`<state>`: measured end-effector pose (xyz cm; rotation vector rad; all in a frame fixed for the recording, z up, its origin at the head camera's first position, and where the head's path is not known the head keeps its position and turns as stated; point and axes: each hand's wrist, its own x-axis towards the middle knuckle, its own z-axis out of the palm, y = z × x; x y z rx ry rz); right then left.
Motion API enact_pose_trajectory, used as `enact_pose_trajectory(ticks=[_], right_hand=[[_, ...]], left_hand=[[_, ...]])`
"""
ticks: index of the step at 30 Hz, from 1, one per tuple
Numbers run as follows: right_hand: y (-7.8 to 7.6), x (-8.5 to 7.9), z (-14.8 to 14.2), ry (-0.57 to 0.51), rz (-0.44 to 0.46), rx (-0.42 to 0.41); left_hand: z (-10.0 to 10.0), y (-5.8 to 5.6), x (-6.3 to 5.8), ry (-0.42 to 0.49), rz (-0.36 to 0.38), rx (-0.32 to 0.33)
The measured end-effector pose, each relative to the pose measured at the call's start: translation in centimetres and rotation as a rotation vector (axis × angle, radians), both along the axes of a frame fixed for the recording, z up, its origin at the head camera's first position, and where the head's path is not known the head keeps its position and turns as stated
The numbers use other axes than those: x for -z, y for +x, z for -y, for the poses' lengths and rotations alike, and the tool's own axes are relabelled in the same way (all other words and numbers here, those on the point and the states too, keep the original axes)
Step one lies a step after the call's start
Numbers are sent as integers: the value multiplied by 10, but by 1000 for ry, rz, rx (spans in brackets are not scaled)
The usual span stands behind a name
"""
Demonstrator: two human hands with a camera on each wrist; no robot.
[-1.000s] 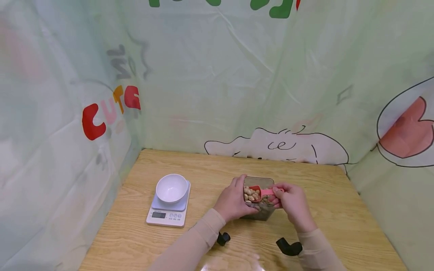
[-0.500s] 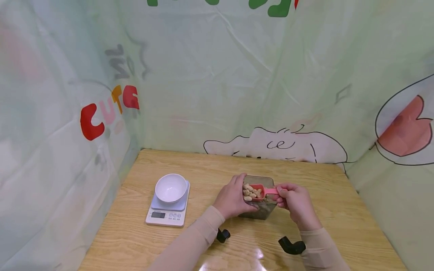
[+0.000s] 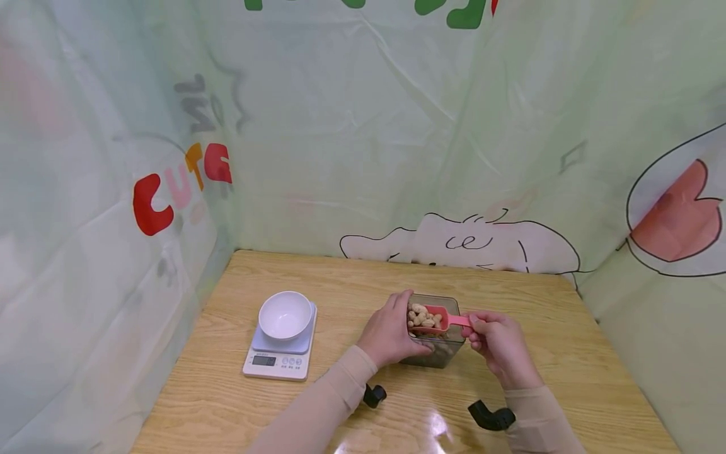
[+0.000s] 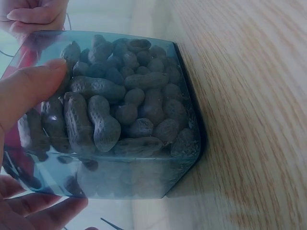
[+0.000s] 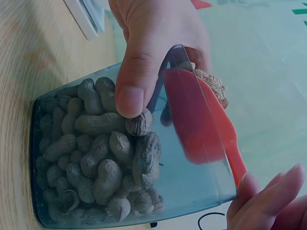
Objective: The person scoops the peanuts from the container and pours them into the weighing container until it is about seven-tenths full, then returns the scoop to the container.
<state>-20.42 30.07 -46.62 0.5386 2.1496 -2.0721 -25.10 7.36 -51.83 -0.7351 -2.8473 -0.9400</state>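
Note:
A clear, smoky plastic container (image 3: 431, 360) of unshelled peanuts (image 5: 96, 153) stands on the wooden table. My left hand (image 3: 391, 334) grips its left side, with the thumb (image 4: 36, 86) on the near wall and the fingers round the far side. A red scoop (image 3: 438, 315), heaped with peanuts, lies at the container's mouth. My right hand (image 3: 501, 347) pinches the scoop's handle beyond the container's right rim. Through the wall in the right wrist view, the scoop's bowl (image 5: 196, 120) sits above the remaining peanuts. The right fingertips are partly hidden in the head view.
To the left, a white bowl (image 3: 286, 314) rests on a digital kitchen scale (image 3: 278, 369), whose display is too small to read. Black bent pieces (image 3: 490, 416) show beside both wrists. Printed fabric (image 3: 363, 157) hangs behind and at both sides of the table (image 3: 329, 277).
My right hand has drawn the scoop a little to the right, and more of its bowl and peanuts show at the container's mouth. The left hand keeps its hold.

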Motion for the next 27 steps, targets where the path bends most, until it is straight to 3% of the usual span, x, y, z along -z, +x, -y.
enact_pose_trajectory(ticks=[16,27], right_hand=[[5,6,-12,-156,42,25],[5,-3,-16,-236,54,55]], left_hand=[[1,0,3,14,13,-5],[0,2,3,30,57,-12]])
